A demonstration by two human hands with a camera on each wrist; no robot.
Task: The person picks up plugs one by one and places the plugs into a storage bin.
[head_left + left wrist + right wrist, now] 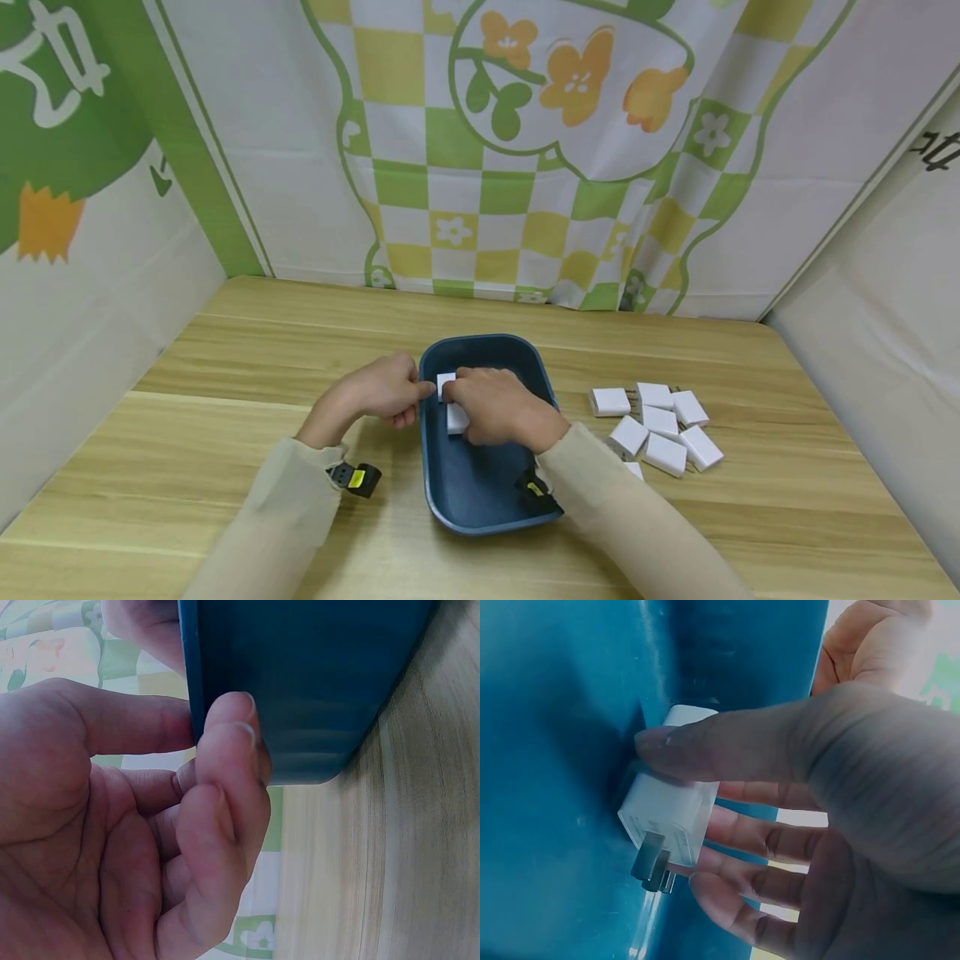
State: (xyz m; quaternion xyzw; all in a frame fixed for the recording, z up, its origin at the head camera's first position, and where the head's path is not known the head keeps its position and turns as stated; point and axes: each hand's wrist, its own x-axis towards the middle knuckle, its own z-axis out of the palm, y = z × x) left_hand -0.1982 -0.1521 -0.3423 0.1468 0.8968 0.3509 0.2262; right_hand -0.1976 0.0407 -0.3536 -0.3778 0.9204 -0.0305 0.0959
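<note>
From where I stand, the dark blue plastic bin (491,527) sits lengthwise on the wood-grain table (247,367), its far rim some way short of the back edge, where the checked curtain (510,208) hangs. The left hand (387,389) is at the bin's left long side, pinching the rim: thumb on the edge, fingers bent against the outer wall.

The right hand (495,406) reaches in over the right rim and pinches a white plug charger (667,806) between thumb and fingers, metal prongs (654,862) bared. That charger is inside the bin, close by the left wall. From the head two white blocks (457,419) show by the fingers, one behind the other; I cannot tell which is the pinched one.

Blue floor stretches from the right hand to the near end, the right sleeve (637,517) crossing the near right corner. To the right, beyond a strip of bare wood, a loose cluster of white chargers (661,421) lies, some touching, the nearest partly hidden by the sleeve. More wood runs on to the table's right edge, and a broad stretch lies left of the left hand.
</note>
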